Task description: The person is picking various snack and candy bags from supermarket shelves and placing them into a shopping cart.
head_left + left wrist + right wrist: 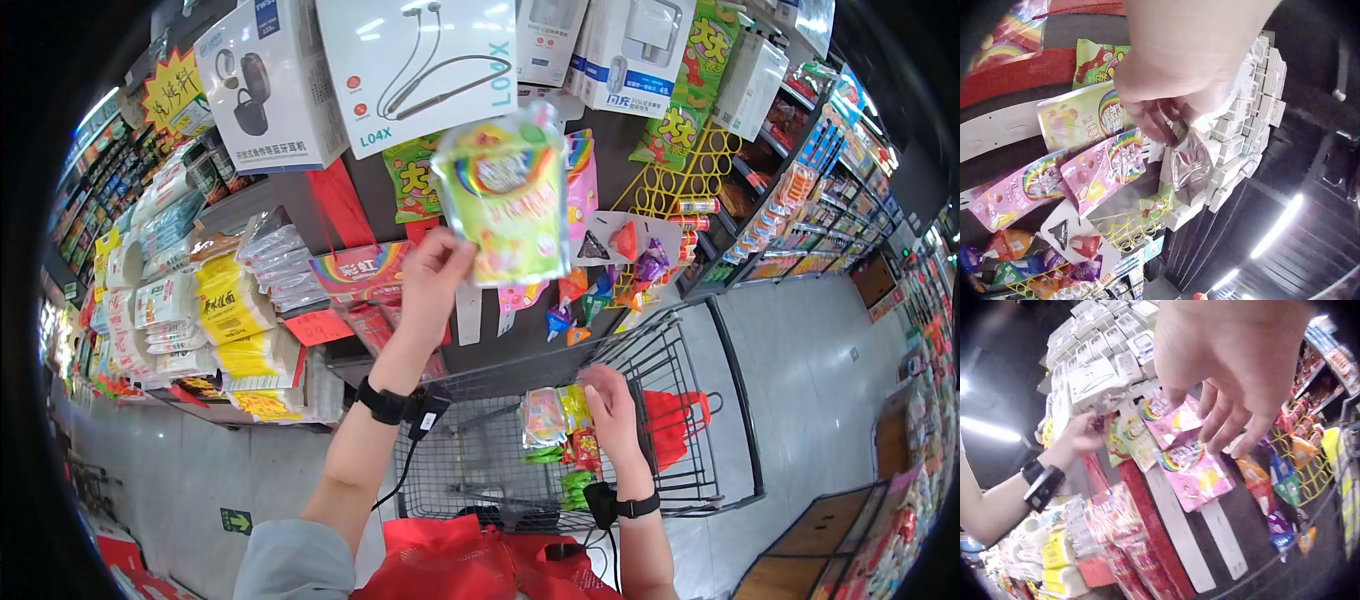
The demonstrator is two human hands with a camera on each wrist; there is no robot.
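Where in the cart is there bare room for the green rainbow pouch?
Bare wire mesh shows in the shopping cart, between its left side and the snack packets. Farther right is crowded: those packets bunch together near the right hand, with a red bag past them.

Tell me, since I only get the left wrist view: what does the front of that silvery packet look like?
Observer: In the head view, the packet shows a yellow-green front with a printed rainbow near its top.
Operator: Oh, nice! Is the right grip carrying something too?
Observer: No, the right wrist view shows it holding nothing, its fingers loose.
Operator: And where does the shopping go?
Observer: I can't say where this one will go, but the head view shows a wire shopping cart with several small packages in it.
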